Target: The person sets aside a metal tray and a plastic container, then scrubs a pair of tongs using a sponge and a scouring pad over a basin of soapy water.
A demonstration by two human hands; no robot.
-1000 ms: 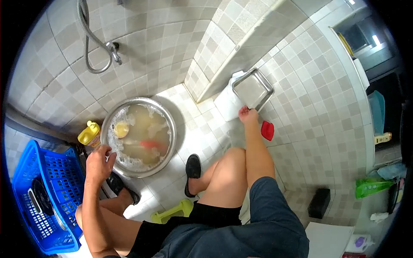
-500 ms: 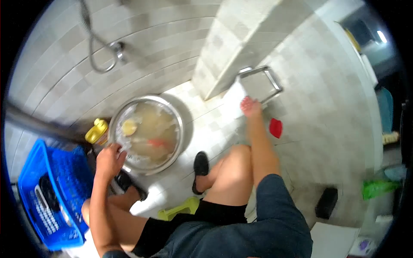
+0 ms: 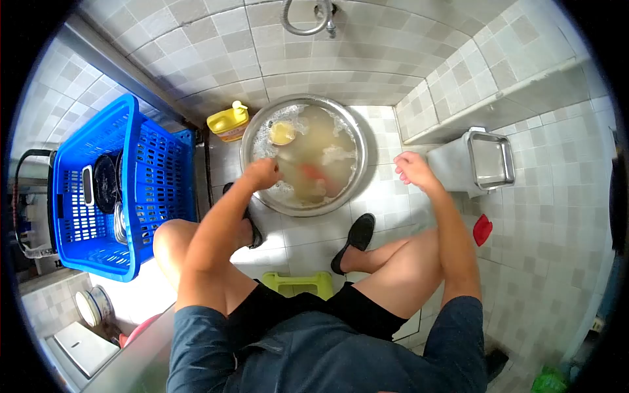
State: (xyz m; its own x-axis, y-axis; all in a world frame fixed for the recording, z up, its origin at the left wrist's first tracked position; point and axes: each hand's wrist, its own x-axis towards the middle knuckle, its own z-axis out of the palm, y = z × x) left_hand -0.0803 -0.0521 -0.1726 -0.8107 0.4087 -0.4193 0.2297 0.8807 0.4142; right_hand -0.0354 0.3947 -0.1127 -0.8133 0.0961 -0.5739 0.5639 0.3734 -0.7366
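Note:
A round metal basin (image 3: pixel 360 171) of cloudy, sudsy water stands on the tiled floor. A yellow sponge-like item (image 3: pixel 282 133) floats near its upper left, and something red (image 3: pixel 313 172) shows blurred under the water. Over the basin's left part is my left hand (image 3: pixel 263 173), fingers curled together; what they hold, if anything, is hidden. My right hand (image 3: pixel 414 169) is raised over the floor between the basin and the metal tray, fingers loosely bent apart and holding nothing. The metal tray (image 3: pixel 493 161) rests against a whitish container (image 3: pixel 452 161) by the right wall.
A blue basket (image 3: pixel 134 190) with pans stands at the left. A yellow bottle (image 3: pixel 228 122) is beside the basin. A green stool (image 3: pixel 299 284) sits between my legs. A red item (image 3: pixel 482 230) lies at the right; a shower hose (image 3: pixel 303 29) hangs above.
The view has turned left, bringing the basin to the middle. My right hand has come away from the metal tray toward the basin, and my left hand has moved from the rim over the water.

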